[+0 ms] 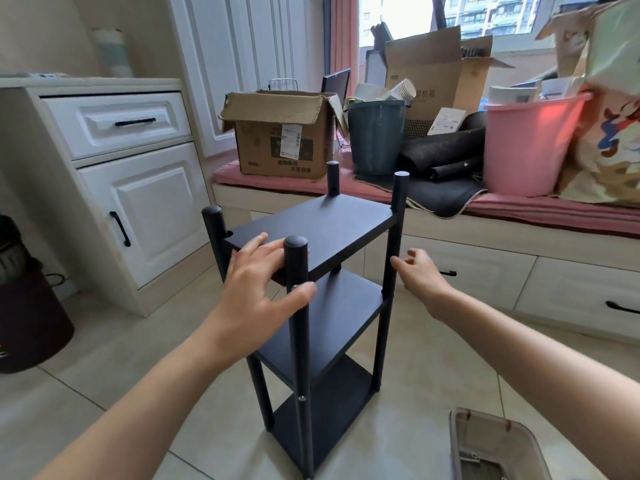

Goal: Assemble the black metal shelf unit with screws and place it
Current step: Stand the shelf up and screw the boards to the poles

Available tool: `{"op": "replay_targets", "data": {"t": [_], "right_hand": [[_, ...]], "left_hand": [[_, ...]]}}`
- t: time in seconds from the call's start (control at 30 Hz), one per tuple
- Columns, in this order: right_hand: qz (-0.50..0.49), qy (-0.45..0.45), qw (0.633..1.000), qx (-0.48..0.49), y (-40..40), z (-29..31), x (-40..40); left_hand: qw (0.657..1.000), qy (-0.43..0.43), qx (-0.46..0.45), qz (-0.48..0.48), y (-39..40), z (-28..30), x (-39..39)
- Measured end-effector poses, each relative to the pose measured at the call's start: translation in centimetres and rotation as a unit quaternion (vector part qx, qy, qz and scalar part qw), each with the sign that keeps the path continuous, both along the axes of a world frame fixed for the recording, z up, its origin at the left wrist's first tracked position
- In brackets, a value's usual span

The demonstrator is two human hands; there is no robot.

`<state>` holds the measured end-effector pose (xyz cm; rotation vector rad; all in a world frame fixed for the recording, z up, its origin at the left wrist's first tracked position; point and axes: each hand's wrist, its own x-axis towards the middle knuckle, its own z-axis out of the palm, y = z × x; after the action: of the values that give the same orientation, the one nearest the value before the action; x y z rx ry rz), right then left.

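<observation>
Standing upright on the floor tiles, the black shelf unit [325, 292] looks assembled; left hand [256, 289] fingers spread against its near post, right hand [417, 271] loosely curled beside it, holding nothing; placement probably next, needing a firm two-handed grip.

One black metal shelf unit [322, 271] stood on the tiled floor, with three flat black boards and four round black posts. Two bare hands were in view, the left [256, 282] and the right [419, 271]. Along the window seat sat two plastic buckets, one grey-blue [375, 136] and one pink [530, 147], and two open brown cardboard boxes [280, 133].
</observation>
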<state>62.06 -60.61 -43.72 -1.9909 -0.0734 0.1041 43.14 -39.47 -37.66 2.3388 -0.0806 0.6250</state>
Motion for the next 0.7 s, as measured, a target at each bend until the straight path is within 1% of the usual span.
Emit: {"op": "replay_targets", "data": {"t": [0.07, 0.1, 0.33, 0.57, 0.7], "right_hand": [[0.012, 0.0, 1.0, -0.01, 0.3, 0.8, 1.6], [0.019, 0.0, 1.0, -0.014, 0.4, 1.0, 2.3], [0.04, -0.001, 0.999, -0.005, 1.0, 1.5, 5.2], [0.027, -0.034, 0.999, -0.002, 0.2, 0.8, 4.0], [0.036, -0.06, 0.997, -0.041, -0.7, 0.9, 1.5]], "left_hand": [[0.998, -0.045, -0.009, 0.041, -0.5, -0.4, 0.3], [0.997, -0.058, -0.006, 0.046, -0.6, -0.7, 0.4], [0.994, -0.101, -0.038, 0.028, 0.0, -1.4, 1.0], [0.994, -0.09, -0.055, 0.027, 2.9, -1.5, 1.2], [0.993, -0.084, -0.071, 0.05, 4.0, -1.8, 1.1]]}}
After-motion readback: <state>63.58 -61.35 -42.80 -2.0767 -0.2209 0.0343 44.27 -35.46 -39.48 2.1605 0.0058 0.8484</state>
